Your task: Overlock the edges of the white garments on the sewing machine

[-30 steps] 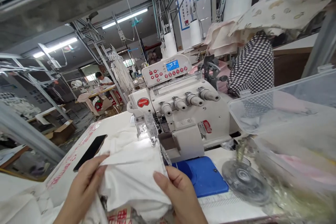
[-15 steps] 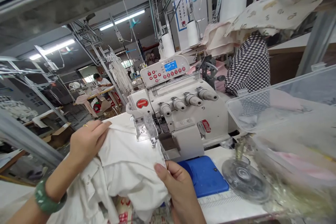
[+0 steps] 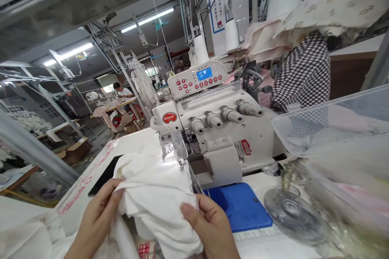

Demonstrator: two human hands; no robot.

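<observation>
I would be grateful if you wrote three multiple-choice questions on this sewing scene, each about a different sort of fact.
1. Where does the black phone lie?
A) On the blue pad
B) On the white table, left of the white fabric
C) In the clear plastic tub

2. How many cylindrical knobs sit atop the overlock machine?
A) Two
B) Three
C) Four

3. What are the left hand and right hand doing?
A) Both resting on the machine
B) Both holding the fabric
C) Only the left touches it

Answers:
1. B, it lies on the tabletop.
2. C, four stand in a row.
3. B, both grip the cloth.
</observation>
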